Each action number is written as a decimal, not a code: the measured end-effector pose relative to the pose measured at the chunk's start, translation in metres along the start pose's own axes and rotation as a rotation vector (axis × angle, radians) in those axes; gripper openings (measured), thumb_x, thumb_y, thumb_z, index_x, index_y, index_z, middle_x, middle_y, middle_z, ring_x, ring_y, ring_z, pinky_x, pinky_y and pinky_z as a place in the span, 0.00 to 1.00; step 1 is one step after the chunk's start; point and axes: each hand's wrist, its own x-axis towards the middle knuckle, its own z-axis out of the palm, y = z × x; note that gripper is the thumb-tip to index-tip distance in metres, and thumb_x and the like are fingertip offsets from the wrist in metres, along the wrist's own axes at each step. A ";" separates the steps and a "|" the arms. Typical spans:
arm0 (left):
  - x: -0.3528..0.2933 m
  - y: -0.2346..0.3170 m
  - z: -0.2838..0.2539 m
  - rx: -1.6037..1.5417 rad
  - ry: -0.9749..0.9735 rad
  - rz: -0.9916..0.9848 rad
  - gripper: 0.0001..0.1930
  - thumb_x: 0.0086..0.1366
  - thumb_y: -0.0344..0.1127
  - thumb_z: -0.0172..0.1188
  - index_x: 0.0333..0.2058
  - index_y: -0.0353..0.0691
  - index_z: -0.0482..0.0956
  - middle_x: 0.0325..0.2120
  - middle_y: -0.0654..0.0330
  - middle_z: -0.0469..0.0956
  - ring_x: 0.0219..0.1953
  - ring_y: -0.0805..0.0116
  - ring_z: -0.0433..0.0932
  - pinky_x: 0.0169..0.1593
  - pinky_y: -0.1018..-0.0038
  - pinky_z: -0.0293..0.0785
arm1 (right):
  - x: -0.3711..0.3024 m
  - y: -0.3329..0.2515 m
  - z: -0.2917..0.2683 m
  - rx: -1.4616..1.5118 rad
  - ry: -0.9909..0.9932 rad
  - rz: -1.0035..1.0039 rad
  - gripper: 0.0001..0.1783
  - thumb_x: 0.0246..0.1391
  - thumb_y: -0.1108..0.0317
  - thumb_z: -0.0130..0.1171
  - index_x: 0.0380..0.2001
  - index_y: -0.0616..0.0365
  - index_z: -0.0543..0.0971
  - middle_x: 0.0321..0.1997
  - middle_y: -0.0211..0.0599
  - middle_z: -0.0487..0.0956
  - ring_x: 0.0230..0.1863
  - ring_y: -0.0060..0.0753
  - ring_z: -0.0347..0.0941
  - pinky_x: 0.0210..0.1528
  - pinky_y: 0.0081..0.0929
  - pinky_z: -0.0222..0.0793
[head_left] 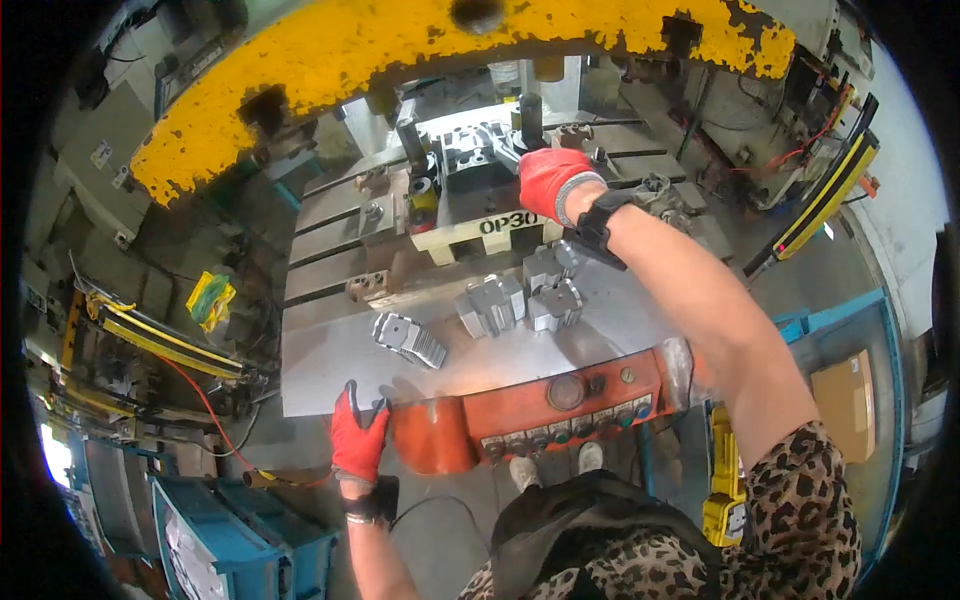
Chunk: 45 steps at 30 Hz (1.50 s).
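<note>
My right hand, in a red glove, reaches far out over the press bed and is closed on a slim silver tong-like tool. The tool's far end lies over the bright metal part in the die; whether it touches the part I cannot tell. At the bed's near left edge is my left hand, also red-gloved, its thumb and finger apart and nothing between them. Closest to it on the bed lies a tilted stack of stamped metal plates. More such stacks stand before the die.
A scuffed yellow press ram spans overhead. Dark guide posts rise beside the die. An orange control panel with buttons runs along the near edge. Yellow-black guards flank the press; blue bins stand lower left.
</note>
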 end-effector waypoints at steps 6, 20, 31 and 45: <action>-0.019 -0.047 -0.007 0.035 0.046 -0.047 0.40 0.75 0.48 0.74 0.77 0.32 0.73 0.71 0.37 0.77 0.73 0.38 0.76 0.75 0.51 0.73 | -0.088 0.058 0.022 0.077 0.444 -0.179 0.13 0.65 0.63 0.67 0.50 0.53 0.89 0.42 0.47 0.91 0.47 0.55 0.90 0.45 0.55 0.85; -0.087 -0.141 0.117 -0.267 -0.320 -0.394 0.33 0.78 0.51 0.68 0.73 0.35 0.78 0.67 0.41 0.82 0.67 0.43 0.83 0.70 0.54 0.79 | -0.542 0.194 0.296 1.556 0.310 1.199 0.14 0.77 0.60 0.67 0.57 0.55 0.85 0.35 0.27 0.82 0.28 0.22 0.76 0.30 0.25 0.72; -0.080 -0.130 0.124 -0.159 -0.325 -0.486 0.32 0.78 0.55 0.66 0.70 0.40 0.82 0.66 0.45 0.84 0.66 0.45 0.84 0.69 0.54 0.80 | -0.457 0.241 0.380 1.359 0.006 0.651 0.11 0.81 0.56 0.61 0.51 0.50 0.84 0.38 0.23 0.79 0.34 0.25 0.74 0.36 0.28 0.68; -0.084 -0.134 0.122 -0.104 -0.380 -0.530 0.31 0.78 0.60 0.63 0.67 0.45 0.86 0.65 0.50 0.87 0.66 0.48 0.86 0.68 0.55 0.83 | -0.454 0.240 0.384 1.274 0.040 0.577 0.15 0.81 0.60 0.62 0.61 0.55 0.84 0.55 0.31 0.83 0.52 0.33 0.79 0.55 0.32 0.73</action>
